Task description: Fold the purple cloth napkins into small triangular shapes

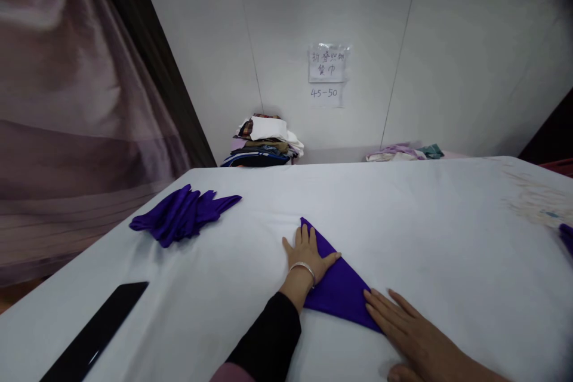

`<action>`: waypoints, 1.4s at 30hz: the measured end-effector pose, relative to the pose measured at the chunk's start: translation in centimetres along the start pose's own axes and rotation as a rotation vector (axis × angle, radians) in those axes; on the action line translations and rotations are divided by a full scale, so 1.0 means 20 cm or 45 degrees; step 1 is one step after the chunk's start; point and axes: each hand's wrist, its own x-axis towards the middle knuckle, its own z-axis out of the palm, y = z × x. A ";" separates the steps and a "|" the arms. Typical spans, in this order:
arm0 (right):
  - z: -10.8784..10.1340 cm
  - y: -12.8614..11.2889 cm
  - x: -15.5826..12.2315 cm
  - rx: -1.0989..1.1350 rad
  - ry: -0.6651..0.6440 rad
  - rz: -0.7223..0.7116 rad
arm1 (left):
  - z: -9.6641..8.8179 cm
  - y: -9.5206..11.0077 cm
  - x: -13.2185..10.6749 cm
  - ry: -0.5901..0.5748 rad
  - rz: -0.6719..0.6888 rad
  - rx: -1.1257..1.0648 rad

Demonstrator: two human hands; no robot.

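Observation:
A purple cloth napkin (341,290), folded into a triangle, lies flat on the white-covered table (233,286). My left hand (308,255) rests spread over its upper left part, fingers pointing toward the top corner; a silver bangle circles the wrist. At the napkin's lower right corner, my right hand (405,322) lies with fingers stretched out, the fingertips touching the cloth. Neither hand grips anything. The napkin's left edge is partly hidden under my left hand and wrist.
A crumpled heap of purple cloth (179,215) lies at the table's left. Nearer is a flat black object (98,334). Folded clothes (264,140) are stacked beyond the far edge, with more fabric (398,152) to their right. Another purple piece (566,237) shows at far right.

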 end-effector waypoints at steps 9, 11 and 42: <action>-0.11 -0.06 -0.18 0.100 0.028 0.126 | -0.04 0.01 -0.01 -0.047 -0.010 0.007; -0.17 -0.07 -0.12 0.060 0.106 0.121 | -0.04 0.01 -0.01 -0.045 -0.009 0.003; -0.31 0.38 1.23 0.581 0.320 0.368 | 0.03 0.00 -0.01 0.039 0.045 -0.050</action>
